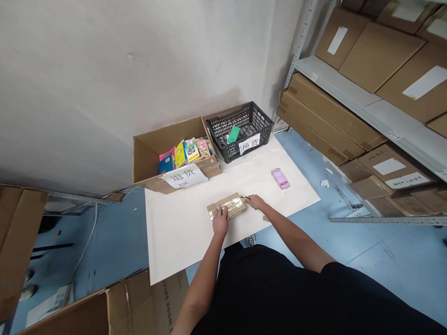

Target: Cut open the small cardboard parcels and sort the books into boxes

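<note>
Arms reach forward, left hand (220, 219) flat palm-down, right hand (256, 202) just beside.

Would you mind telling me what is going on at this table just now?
A person is at a white table, left hand pressing flat on a small taped cardboard parcel, right hand at its right end, perhaps holding something too small to make out. A pink item lies further right. Behind are an open cardboard box of colourful packs and a black crate with a green item inside, each with a paper label.
</note>
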`<state>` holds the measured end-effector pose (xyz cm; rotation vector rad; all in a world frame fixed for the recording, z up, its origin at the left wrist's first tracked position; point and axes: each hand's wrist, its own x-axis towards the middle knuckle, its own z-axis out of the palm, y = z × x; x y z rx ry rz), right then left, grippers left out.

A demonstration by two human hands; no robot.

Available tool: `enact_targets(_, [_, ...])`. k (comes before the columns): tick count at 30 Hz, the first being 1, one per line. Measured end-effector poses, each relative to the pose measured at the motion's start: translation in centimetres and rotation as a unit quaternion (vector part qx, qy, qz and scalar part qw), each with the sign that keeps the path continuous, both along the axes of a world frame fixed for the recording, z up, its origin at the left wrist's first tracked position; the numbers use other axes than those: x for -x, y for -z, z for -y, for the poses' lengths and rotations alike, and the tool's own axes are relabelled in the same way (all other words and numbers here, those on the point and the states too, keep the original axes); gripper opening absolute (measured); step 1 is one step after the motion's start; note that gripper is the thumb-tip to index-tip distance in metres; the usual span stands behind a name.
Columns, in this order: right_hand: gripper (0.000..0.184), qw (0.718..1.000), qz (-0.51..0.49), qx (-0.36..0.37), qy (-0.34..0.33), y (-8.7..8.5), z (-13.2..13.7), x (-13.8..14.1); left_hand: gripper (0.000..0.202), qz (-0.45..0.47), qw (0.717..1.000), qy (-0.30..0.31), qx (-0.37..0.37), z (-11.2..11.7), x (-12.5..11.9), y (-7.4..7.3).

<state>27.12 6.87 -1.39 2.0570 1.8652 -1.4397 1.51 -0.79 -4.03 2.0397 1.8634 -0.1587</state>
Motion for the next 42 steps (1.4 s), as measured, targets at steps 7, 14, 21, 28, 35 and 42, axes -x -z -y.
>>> enact_targets(7, [0.046, 0.999, -0.031, 0.012, 0.004, 1.5, 3.3, -2.3, 0.062, -0.006, 1.0, -0.002, 0.004, 0.0, -0.1, -0.7])
enact_targets(14, [0.044, 0.943, -0.108, 0.076, 0.305, 4.8, 5.9, -3.4, 0.055, -0.014, 1.0, 0.005, 0.006, -2.8, 1.2, -2.7])
enact_targets(21, [0.033, 0.933, -0.099, 0.027, 0.345, 5.5, 2.2, -3.5, 0.079, -0.007, 0.999, 0.002, 0.045, -3.5, 4.0, -2.5])
enact_targets(28, [0.062, 0.946, -0.043, -0.021, 0.321, 4.3, -0.4, -1.5, 0.097, -0.048, 0.988, -0.144, 0.041, -2.9, 3.5, -2.5])
enact_targets(35, [0.078, 0.974, -0.133, -0.003, 0.185, 4.4, 1.8, 10.7, 0.101, -0.005, 0.978, -0.191, 0.077, -3.2, 3.3, -2.4])
enact_targets(42, [0.066, 0.987, -0.045, 0.021, 0.152, 3.5, -0.9, 13.2, 0.08, -0.014, 0.978, -0.202, 0.041, -3.3, 3.5, -2.2])
